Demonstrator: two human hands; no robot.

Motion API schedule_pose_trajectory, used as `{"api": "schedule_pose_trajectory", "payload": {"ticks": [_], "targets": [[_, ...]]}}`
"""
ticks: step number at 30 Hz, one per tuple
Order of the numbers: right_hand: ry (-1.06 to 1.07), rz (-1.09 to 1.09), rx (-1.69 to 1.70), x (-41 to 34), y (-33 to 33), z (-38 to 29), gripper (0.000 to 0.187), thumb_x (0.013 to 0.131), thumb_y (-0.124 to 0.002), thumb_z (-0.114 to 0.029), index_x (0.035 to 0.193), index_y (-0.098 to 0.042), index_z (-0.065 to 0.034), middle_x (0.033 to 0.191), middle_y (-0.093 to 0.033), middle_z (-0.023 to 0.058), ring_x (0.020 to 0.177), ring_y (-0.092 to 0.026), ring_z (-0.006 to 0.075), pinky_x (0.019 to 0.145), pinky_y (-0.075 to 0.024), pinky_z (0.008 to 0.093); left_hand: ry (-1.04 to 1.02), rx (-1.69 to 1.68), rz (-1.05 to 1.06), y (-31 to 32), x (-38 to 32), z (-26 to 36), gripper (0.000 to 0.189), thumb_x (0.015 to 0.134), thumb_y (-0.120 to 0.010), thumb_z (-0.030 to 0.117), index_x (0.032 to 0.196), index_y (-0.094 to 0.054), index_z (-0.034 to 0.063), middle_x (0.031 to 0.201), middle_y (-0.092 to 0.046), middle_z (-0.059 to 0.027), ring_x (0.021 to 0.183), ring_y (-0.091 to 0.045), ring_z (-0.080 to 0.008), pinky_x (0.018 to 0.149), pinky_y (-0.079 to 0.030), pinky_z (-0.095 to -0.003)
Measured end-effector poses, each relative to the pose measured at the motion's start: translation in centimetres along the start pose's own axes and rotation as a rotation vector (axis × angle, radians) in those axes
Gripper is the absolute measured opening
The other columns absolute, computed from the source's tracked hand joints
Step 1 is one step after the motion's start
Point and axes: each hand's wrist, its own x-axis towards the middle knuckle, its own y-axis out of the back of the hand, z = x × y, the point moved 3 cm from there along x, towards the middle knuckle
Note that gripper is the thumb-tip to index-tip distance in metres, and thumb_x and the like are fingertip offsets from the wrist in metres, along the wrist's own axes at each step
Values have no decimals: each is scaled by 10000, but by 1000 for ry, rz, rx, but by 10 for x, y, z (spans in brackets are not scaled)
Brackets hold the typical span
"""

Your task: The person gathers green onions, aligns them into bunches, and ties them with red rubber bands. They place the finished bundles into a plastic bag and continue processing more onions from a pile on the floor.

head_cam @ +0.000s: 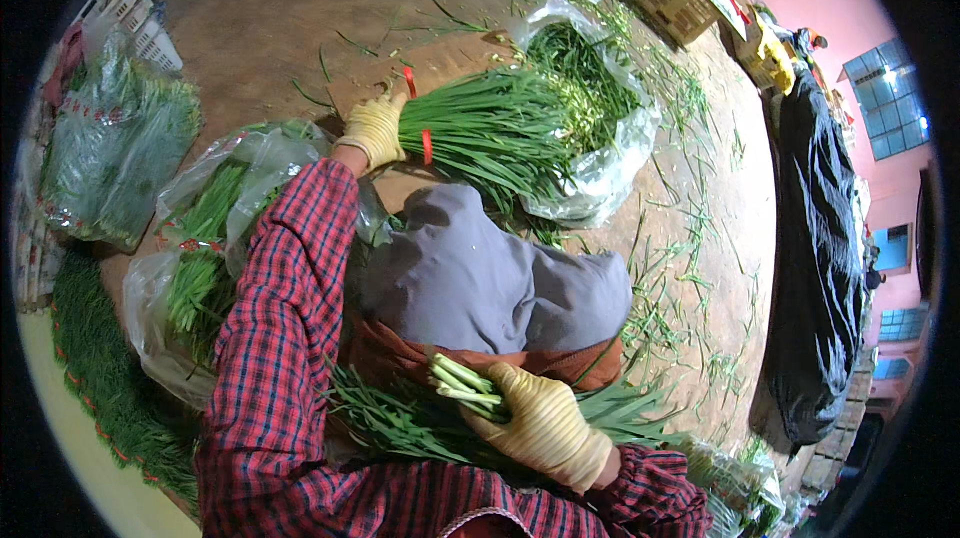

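Note:
In a ribbed yellow glove, my left hand point(375, 129) grips the left end of a large bunch of green leafy stalks point(487, 125) that look like garlic chives. Bits of red tie point(427, 146) show at two sides of that bunch, near my hand. The bunch lies on a brown board point(442, 57), its other end against an open clear plastic bag point(626, 155) of loose greens. Close to my body, my gloved right hand point(544, 418) is closed around a small bundle of pale-ended stalks point(465, 380). Long green leaves point(397, 418) lie below and beside this hand.
Bagged greens point(199, 275) stand left of my arm, with a larger wrapped pile point(120, 140) beyond. Tied greens point(112, 373) line the lower left. Leaf scraps litter the floor point(720, 185). A crate point(675, 1) and a long black-covered pile point(814, 260) stand right.

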Motion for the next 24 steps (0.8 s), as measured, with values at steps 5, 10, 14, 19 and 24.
{"api": "schedule_pose_trajectory", "payload": {"ticks": [5,10,14,19,24], "targets": [[390,-293,-267,32,12,-28,689,868,-715,-501,1349,-561,-31,1027,-667,217,879,-674,406,789,-548,487,-11,-10,22,4,-3,1,1031,581,-939,388,1432,-429,106,1335,-570,-203,1159,-614,-383,950,-521,-505],[450,118,-106,132,99,22,526,827,-819,-262,1305,-651,-118,1149,-714,123,1015,-690,324,881,-549,407,5,1,-48,10,-3,5,1070,578,-949,417,1452,-418,102,1324,-575,-215,1172,-606,-402,959,-520,-506],[249,293,-671,274,87,74,907,729,-844,-437,1455,-449,-63,1471,-474,170,1370,-439,376,1144,-358,504,-18,-5,-50,12,1,5,1014,575,-946,376,1393,-442,53,1307,-586,-200,1148,-624,-395,939,-538,-474],[411,303,-610,366,32,112,1130,656,-880,-476,1561,-315,-103,1595,-354,158,1474,-321,386,1205,-263,537,-4,-56,-88,11,6,10,1050,556,-941,421,1386,-439,19,1313,-574,-197,1192,-602,-370,939,-526,-480],[455,260,-603,373,44,120,1113,664,-877,-450,1567,-309,-131,1600,-346,135,1472,-316,378,1205,-255,548,18,20,-114,12,5,15,1094,553,-936,432,1424,-422,13,1308,-583,-181,1221,-587,-350,970,-514,-461]]}}
